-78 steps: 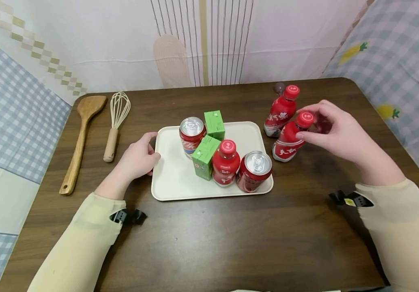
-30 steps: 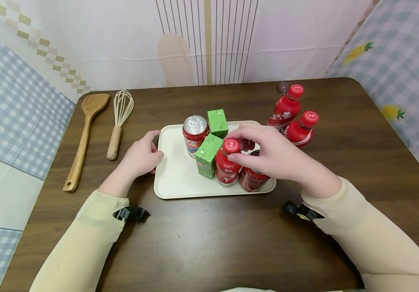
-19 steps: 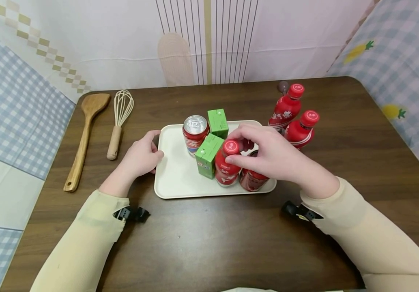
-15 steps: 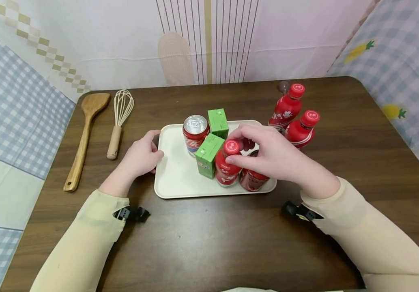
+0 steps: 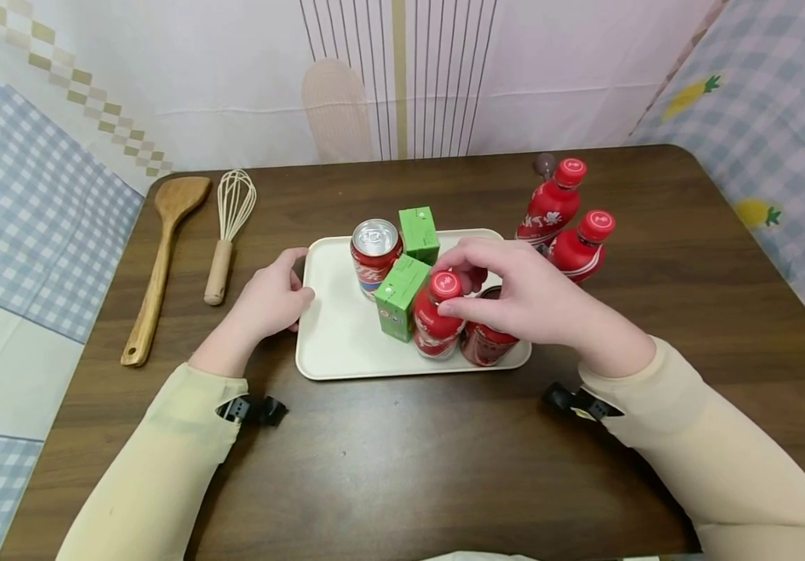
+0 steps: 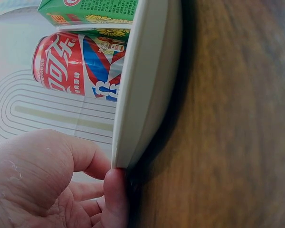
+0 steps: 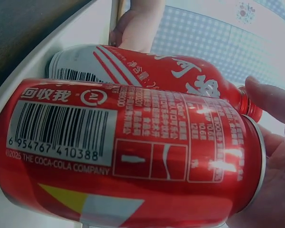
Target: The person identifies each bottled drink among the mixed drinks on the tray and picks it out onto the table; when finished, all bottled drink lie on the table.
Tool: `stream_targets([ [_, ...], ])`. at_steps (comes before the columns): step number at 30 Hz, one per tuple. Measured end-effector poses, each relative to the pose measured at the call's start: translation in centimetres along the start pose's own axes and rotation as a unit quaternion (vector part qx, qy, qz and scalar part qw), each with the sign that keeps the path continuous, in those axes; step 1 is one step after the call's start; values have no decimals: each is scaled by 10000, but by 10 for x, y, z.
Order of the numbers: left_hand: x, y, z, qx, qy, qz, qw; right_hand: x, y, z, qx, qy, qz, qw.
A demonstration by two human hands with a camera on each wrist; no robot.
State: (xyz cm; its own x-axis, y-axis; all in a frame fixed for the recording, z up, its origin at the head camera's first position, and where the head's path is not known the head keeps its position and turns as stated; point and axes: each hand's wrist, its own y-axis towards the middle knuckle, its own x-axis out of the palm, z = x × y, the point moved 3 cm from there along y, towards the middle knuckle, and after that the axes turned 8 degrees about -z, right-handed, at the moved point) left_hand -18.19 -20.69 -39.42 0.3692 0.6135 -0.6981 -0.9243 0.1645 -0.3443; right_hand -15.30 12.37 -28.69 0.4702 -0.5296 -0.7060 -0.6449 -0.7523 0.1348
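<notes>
My left hand (image 5: 272, 300) pinches the left edge of a cream tray (image 5: 339, 351); in the left wrist view, thumb and forefinger meet at its rim. A red cola bottle (image 5: 433, 327) stands on the tray. My right hand (image 5: 524, 292) grips it near the cap, thumb at the front and fingers behind. Right of this bottle, partly under that hand, is a red cola can (image 5: 485, 347), large in the right wrist view. A green drink carton (image 5: 395, 310) stands against the bottle's left side. Behind are a second carton (image 5: 419, 234) and another cola can (image 5: 374, 265).
Two more red bottles, a rear one (image 5: 548, 209) and a front one (image 5: 576, 253), stand right of the tray, partly hidden by the right hand. A wooden spatula (image 5: 157, 273) and a whisk (image 5: 230, 226) lie at the left. Behind them, a dark round thing (image 5: 545, 164) sits at the table's back edge.
My right hand has left the front bottle beside the tray and moved left to the bottle on the tray. That bottle's label has turned slightly. The left hand stays on the tray edge.
</notes>
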Motion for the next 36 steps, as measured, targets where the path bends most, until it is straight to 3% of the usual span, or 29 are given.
stream_targets([
  [11, 0, 0, 0, -5, -14, 0, 10000, 6, 3, 2, 288, -129, 317, 9990],
  [20, 0, 0, 0, -3, 18, 22, 10000, 8, 4, 3, 370, -399, -75, 9985],
  [36, 0, 0, 0, -1, 24, 4, 10000, 12, 4, 3, 727, -534, 153, 9958],
])
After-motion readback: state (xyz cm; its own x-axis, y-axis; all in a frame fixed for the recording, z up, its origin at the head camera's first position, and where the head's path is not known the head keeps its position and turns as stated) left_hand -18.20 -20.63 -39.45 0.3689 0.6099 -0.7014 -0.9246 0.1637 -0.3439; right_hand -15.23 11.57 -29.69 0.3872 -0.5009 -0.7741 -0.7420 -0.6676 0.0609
